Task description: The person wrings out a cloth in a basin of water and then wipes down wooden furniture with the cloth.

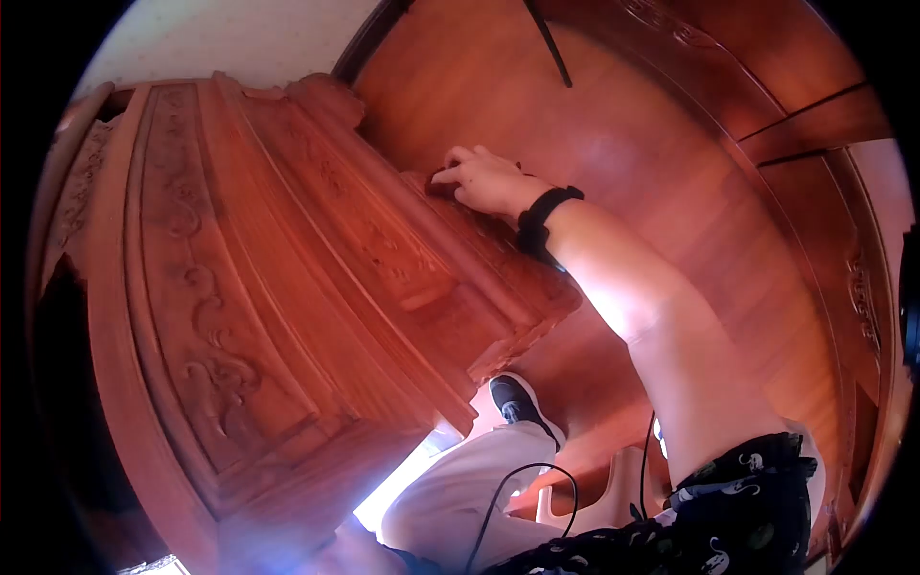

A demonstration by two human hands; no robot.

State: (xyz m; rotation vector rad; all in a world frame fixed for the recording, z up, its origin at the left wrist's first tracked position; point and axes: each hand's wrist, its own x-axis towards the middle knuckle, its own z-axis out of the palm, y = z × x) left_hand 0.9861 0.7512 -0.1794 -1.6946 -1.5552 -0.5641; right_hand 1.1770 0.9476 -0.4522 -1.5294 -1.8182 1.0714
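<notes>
My right hand [484, 182] reaches out over the low carved edge of a reddish-brown wooden cabinet [259, 249]. Its fingers are bent around a small dark reddish-brown thing [439, 186], mostly covered by the hand, whose kind I cannot make out. A black band [548, 218] circles that wrist. Below the hand runs a carved base moulding [498, 251], close to or touching the fingers. Glare blurs a skin-toned patch at the bottom edge, perhaps part of my left arm; the left hand itself does not show.
Reddish-brown wooden flooring [613, 163] lies beyond my arm. More carved furniture [815, 230] curves along the right. A dark shoe [522, 407] is beside the cabinet's corner. Near my legs are a black cable [522, 468] and a pale stool-like object [618, 489]. A pale wall [220, 38] stands behind.
</notes>
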